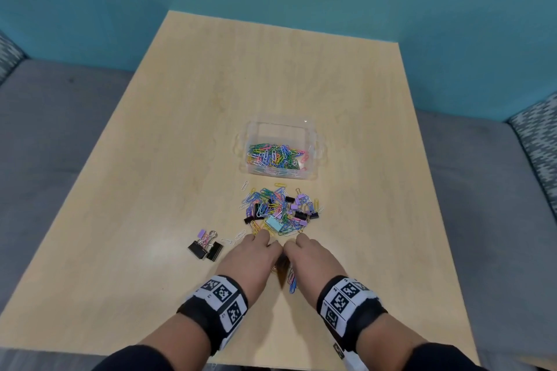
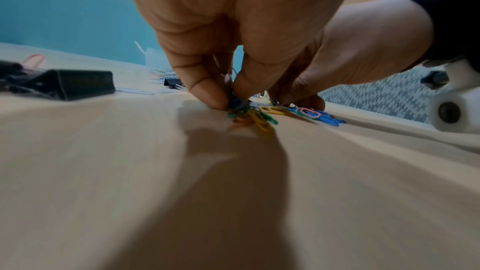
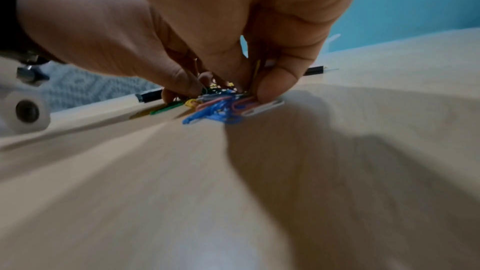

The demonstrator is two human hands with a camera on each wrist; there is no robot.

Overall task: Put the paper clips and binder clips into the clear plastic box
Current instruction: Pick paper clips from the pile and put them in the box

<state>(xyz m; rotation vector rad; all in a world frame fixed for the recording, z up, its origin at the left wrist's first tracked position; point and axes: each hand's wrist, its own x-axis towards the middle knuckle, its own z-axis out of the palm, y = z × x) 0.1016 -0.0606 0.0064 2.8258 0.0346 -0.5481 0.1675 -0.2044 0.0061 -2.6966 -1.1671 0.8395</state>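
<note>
The clear plastic box (image 1: 280,126) stands mid-table and holds several coloured paper clips (image 1: 275,155). Just in front of it lies a pile of paper clips and binder clips (image 1: 280,211). Both hands are down on the table at the pile's near edge, side by side and touching. My left hand (image 2: 228,98) pinches a bunch of green and yellow paper clips (image 2: 257,117) against the wood. My right hand (image 3: 249,91) pinches blue, pink and white paper clips (image 3: 221,110). In the head view, the left hand (image 1: 256,253) and right hand (image 1: 310,256) hide most of these clips.
A small group of black and lilac binder clips (image 1: 206,247) lies to the left of my left hand; one black clip (image 2: 78,83) shows in the left wrist view. The wooden table (image 1: 271,69) is bordered by grey seating and a teal wall.
</note>
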